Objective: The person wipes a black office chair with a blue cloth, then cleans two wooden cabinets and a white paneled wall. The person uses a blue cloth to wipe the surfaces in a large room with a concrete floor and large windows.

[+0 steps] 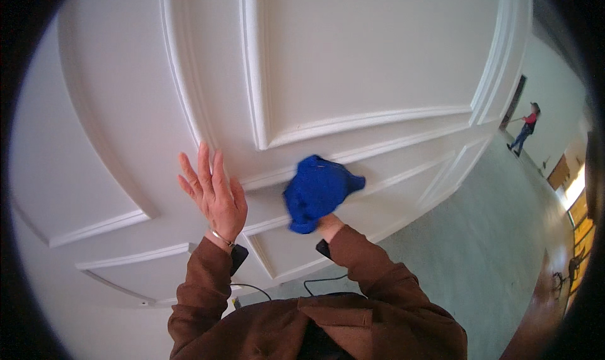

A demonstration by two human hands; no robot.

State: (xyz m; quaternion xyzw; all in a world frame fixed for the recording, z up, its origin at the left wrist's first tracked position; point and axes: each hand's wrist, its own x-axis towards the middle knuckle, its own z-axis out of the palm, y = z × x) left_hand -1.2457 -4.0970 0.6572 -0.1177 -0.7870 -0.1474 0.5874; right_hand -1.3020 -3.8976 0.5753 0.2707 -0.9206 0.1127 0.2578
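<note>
A bunched blue cloth (320, 188) is against the white panelled wall (378, 51), over the raised moulding strips below a large framed panel. My right hand (328, 226) holds this cloth; only the wrist and part of the hand show, and the fingers are hidden behind it. To its left, my left hand (217, 199) is raised with its fingers stretched and apart, holding nothing. It is beside the lower end of an upright moulding (183, 76); whether the palm touches the wall I cannot tell. A bracelet (222, 239) circles the left wrist.
Dark devices sit at both my wrists, and a thin black cable (315, 280) runs near my body. Grey floor (454, 253) stretches off to the right along the wall. Far right, another person (524, 128) in a red top stands by a doorway.
</note>
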